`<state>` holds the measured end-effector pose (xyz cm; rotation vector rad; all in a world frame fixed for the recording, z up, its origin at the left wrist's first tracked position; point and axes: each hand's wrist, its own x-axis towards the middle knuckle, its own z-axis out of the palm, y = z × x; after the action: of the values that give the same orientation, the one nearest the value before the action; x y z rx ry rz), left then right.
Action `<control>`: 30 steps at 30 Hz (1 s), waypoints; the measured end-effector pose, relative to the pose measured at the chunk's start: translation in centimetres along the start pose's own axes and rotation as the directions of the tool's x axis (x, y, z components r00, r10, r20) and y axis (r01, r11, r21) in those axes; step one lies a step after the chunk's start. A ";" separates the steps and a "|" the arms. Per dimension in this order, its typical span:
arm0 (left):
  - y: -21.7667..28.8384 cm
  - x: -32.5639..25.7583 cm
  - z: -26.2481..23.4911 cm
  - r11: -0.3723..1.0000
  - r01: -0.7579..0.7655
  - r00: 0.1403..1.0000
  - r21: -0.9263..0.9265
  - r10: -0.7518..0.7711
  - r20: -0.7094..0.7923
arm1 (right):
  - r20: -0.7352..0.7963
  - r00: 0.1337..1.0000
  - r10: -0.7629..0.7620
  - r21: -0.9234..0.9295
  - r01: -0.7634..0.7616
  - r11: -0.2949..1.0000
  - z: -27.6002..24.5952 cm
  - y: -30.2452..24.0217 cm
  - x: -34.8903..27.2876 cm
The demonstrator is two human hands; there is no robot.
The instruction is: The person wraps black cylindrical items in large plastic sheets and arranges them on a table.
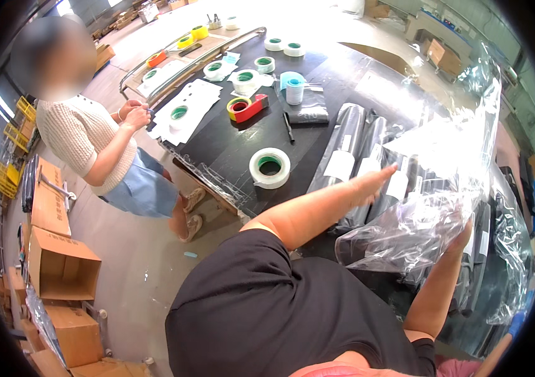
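My left hand reaches across a row of black plastic-wrapped rolls with white labels. Its fingers are stretched out, with nothing visible in them. A large, crumpled clear plastic bag spreads over the near ends of the rolls and rises at the right in strong glare. Along its right side my right hand is closed on the film; some of its fingers are blurred by the plastic. To the left of my left arm, a big roll of clear tape with a green core lies flat on the black table.
A red tape dispenser, a black pen and several tape rolls are scattered over the table. Another person stands at its left edge, near open cardboard boxes. A blue-gloved hand shows at lower right.
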<state>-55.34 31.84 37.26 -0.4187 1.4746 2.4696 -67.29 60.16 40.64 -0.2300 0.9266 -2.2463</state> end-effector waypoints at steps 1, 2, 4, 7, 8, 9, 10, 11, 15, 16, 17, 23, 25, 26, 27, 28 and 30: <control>-0.2 -1.6 0.7 0.993 0.106 0.994 -0.048 -0.105 0.015 | -0.062 0.998 -0.025 -0.069 0.020 0.997 0.1 0.0 0.7; -1.3 -1.3 0.5 0.988 0.131 0.990 -0.084 -0.126 0.057 | 0.055 0.997 -0.058 -0.092 0.063 0.994 -1.5 0.0 1.8; -3.6 0.2 -1.7 0.896 0.255 0.967 -0.365 -0.229 0.114 | -0.204 0.970 -0.130 -0.173 0.095 0.980 4.5 2.9 3.5; -4.3 0.3 -2.2 0.997 0.051 0.995 -0.051 -0.047 0.088 | -0.257 0.962 -0.088 -0.212 0.033 0.977 5.6 3.1 3.6; -3.8 0.0 -1.8 0.997 0.059 0.995 -0.052 -0.054 0.087 | -0.263 0.961 -0.084 -0.208 0.028 0.978 3.6 2.4 3.9; -3.3 -0.4 -1.6 0.999 0.052 0.991 0.009 -0.053 0.122 | -0.117 0.993 -0.036 -0.283 0.002 0.959 0.5 0.7 4.1; -2.9 -1.0 -2.1 0.997 0.035 0.990 0.068 -0.044 0.136 | 0.046 0.998 0.038 -0.355 -0.019 0.935 0.8 0.8 4.3; -3.8 0.1 -3.2 0.990 0.102 0.974 0.096 -0.118 0.191 | -0.083 0.995 -0.048 -0.333 0.018 0.943 1.0 1.6 4.3; -3.6 -1.5 -1.9 0.989 0.002 0.969 0.151 -0.039 0.245 | -0.439 0.837 -0.326 -0.372 0.161 0.914 3.1 5.4 2.4; -3.1 -1.7 -1.8 0.992 -0.014 0.948 0.128 -0.028 0.317 | -0.456 0.815 -0.356 -0.390 0.177 0.904 1.7 6.1 1.6; -2.4 -2.0 -1.2 0.990 -0.034 0.958 0.135 -0.006 0.286 | -0.476 0.796 -0.374 -0.409 0.176 0.895 0.2 7.4 0.7; -4.2 1.5 -0.4 0.961 -0.261 0.941 0.089 0.232 0.248 | -0.559 0.767 -0.314 -0.468 0.021 0.884 -5.3 13.6 0.0; -4.6 2.7 0.3 0.969 -0.247 0.942 0.009 0.238 0.238 | -0.556 0.770 -0.314 -0.508 -0.015 0.861 -5.3 14.1 0.8; -4.6 3.1 0.4 0.969 -0.248 0.941 0.013 0.237 0.242 | -0.551 0.771 -0.319 -0.526 -0.023 0.850 -5.5 14.1 1.1; -4.5 3.4 0.6 0.975 -0.211 0.930 -0.064 0.220 0.295 | -0.544 0.774 -0.326 -0.548 -0.033 0.836 -5.8 13.9 1.5; -4.2 3.3 0.7 0.976 -0.163 0.915 -0.147 0.205 0.346 | -0.541 0.771 -0.335 -0.569 -0.042 0.821 -5.8 13.4 2.0; -3.0 2.8 1.2 0.949 -0.290 0.908 -0.128 0.314 0.277 | -0.536 0.768 -0.350 -0.617 -0.074 0.783 -6.1 12.3 2.7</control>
<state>-57.05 34.44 34.35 0.1786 1.4019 2.6872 -65.18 55.47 27.64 0.2101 2.0779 -2.1013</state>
